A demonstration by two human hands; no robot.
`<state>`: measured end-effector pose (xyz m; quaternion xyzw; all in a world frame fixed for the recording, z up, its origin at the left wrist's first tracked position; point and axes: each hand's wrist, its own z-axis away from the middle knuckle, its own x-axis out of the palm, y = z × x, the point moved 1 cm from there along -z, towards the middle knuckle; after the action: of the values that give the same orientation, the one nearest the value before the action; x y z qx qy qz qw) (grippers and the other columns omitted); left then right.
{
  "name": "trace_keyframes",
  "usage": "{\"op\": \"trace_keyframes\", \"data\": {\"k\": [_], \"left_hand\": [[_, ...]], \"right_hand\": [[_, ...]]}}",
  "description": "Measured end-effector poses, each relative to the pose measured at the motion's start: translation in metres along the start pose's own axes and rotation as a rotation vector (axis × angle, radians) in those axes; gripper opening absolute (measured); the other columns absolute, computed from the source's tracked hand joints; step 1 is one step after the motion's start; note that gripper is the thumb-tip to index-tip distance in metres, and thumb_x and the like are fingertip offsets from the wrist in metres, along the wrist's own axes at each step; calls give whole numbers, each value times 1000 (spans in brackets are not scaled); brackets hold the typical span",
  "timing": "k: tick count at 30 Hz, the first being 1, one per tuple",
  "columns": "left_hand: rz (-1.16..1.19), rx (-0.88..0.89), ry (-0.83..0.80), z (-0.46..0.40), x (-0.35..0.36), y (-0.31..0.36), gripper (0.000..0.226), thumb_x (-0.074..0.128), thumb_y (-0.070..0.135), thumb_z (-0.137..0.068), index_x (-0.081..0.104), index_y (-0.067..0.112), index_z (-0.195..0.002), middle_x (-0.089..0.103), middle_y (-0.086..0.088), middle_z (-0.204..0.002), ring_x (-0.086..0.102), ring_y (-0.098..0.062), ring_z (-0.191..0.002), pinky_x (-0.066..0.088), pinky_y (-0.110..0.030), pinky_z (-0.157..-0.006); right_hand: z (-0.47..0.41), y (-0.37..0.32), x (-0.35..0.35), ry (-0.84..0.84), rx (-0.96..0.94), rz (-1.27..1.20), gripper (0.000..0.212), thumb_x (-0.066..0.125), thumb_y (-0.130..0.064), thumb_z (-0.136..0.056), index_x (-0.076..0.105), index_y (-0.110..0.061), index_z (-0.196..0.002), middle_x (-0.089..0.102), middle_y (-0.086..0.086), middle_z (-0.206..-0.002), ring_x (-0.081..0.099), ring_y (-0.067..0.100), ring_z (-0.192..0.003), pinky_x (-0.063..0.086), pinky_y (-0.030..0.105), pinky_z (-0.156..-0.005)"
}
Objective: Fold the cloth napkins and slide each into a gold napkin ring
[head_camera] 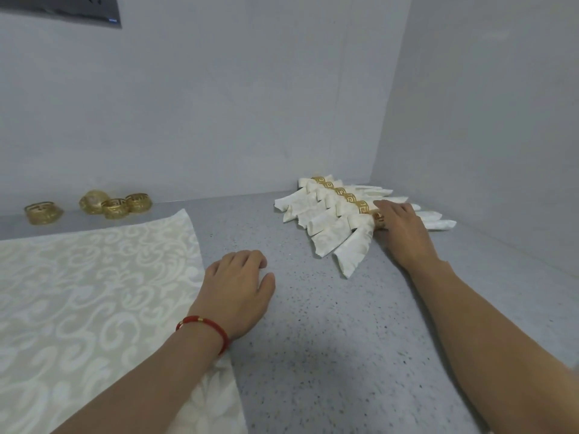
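A row of several folded cream napkins (326, 211), each inside a gold ring (362, 205), lies at the back right of the counter. My right hand (404, 230) rests on the nearest one (351, 255), its fingers over that napkin's ring. A flat patterned cream napkin (94, 292) is spread out at the left. My left hand (238, 286), with a red bracelet at the wrist, lies palm down on the counter beside that napkin's right edge, fingers loosely bent and holding nothing. Several loose gold rings (114, 203) stand at the back left.
The grey speckled counter (313, 339) runs into a corner of grey walls behind and on the right. A dark frame hangs on the wall at the upper left (62, 7).
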<state>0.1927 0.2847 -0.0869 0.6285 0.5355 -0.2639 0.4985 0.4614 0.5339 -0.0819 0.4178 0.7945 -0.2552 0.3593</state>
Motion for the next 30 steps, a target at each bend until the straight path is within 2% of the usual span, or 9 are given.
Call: {"op": "trace_keyframes", "data": {"k": [4, 7, 10, 12, 16, 21, 24, 27, 30], "left_hand": [[131, -113, -72, -2, -13, 3, 22, 50, 40, -94, 57, 31, -113, 55, 13, -121, 45, -13, -119, 33, -37, -108], [451, -304, -143, -6, -28, 7, 17, 59, 24, -88, 65, 27, -104, 63, 10, -112, 57, -15, -108, 44, -38, -103], [704, -378, -112, -1, -53, 7, 24, 57, 11, -83, 67, 29, -96, 67, 0, -114, 64, -14, -95, 51, -31, -89], [698, -323, -33, 7, -71, 3, 32, 53, 4, -81, 70, 28, -92, 68, 2, -111, 63, -13, -90, 50, -25, -77], [662, -329, -29, 62, -106, -7, 35, 49, -3, -85, 73, 22, -89, 70, 5, -99, 65, -13, -98, 55, -31, -90], [396, -216, -57, 157, -145, -29, 26, 57, 6, -88, 72, 27, -84, 70, 9, -85, 63, -4, -78, 48, -11, -66], [309, -153, -135, 211, -169, -37, 21, 59, 13, -86, 70, 31, -85, 69, 14, -89, 61, -6, -80, 49, -14, -69], [261, -107, -235, 245, -176, -37, 8, 62, 34, -90, 70, 33, -91, 66, 19, -95, 57, -1, -91, 47, -17, -80], [205, -81, -236, 259, -176, -38, 25, 64, 56, -86, 64, 34, -98, 61, 20, -99, 51, 2, -97, 43, -16, -83]], "right_hand": [[17, -17, -17, 87, 127, -40, 40, 57, -15, -88, 58, -20, -128, 66, 1, -124, 51, 24, -109, 47, 41, -92], [41, -73, -54, 191, 116, -210, 33, 52, -16, -93, 62, -18, -124, 66, 1, -119, 53, 23, -108, 47, 39, -88], [78, -150, -94, -12, -76, -378, 32, 55, -14, -95, 63, -22, -125, 64, -5, -115, 55, 13, -107, 46, 32, -93], [102, -196, -115, -224, -205, -470, 25, 57, -18, -93, 69, -27, -113, 69, -11, -102, 60, 8, -93, 48, 30, -87], [145, -272, -149, -689, -356, -653, 16, 72, -22, -87, 75, -29, -100, 71, -12, -84, 64, 8, -77, 52, 24, -75], [160, -314, -166, -1047, -552, -578, 30, 86, -39, -79, 69, -33, -103, 67, -6, -89, 59, 10, -76, 53, 35, -76], [160, -326, -160, -1143, -575, -557, 23, 86, -33, -80, 71, -29, -97, 63, -9, -77, 52, 5, -68, 48, 31, -71], [155, -328, -155, -1159, -557, -584, 14, 85, -33, -83, 74, -26, -90, 60, -5, -75, 48, 9, -67, 42, 30, -69], [150, -334, -159, -1063, -581, -594, 8, 80, -35, -88, 74, -30, -86, 65, -2, -79, 49, 8, -69, 43, 28, -71]]}}
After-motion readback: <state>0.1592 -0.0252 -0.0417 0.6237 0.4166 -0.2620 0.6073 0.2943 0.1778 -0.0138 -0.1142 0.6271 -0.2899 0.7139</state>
